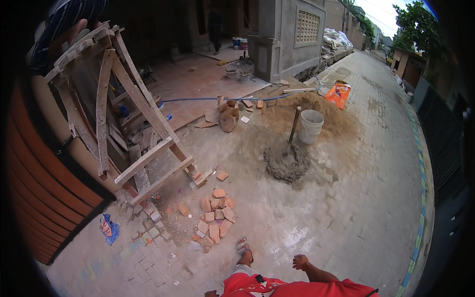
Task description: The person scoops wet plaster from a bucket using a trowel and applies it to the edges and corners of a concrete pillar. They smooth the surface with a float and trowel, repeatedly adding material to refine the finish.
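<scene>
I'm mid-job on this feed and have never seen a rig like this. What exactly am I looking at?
There is no robot here: these are a person's bare hands. The single picture comes from a wide fisheye camera on their head, looking down, so straight edges bend near the rim. The right hand is loosely curled, with nothing visible in its grip; the left hand is mostly cut off by the lower edge, so I can't tell what it holds. On the paved ground lie broken bricks and wet mortar with a wooden-handled tool standing in it. A whitish bucket stands beside the mortar.
</scene>
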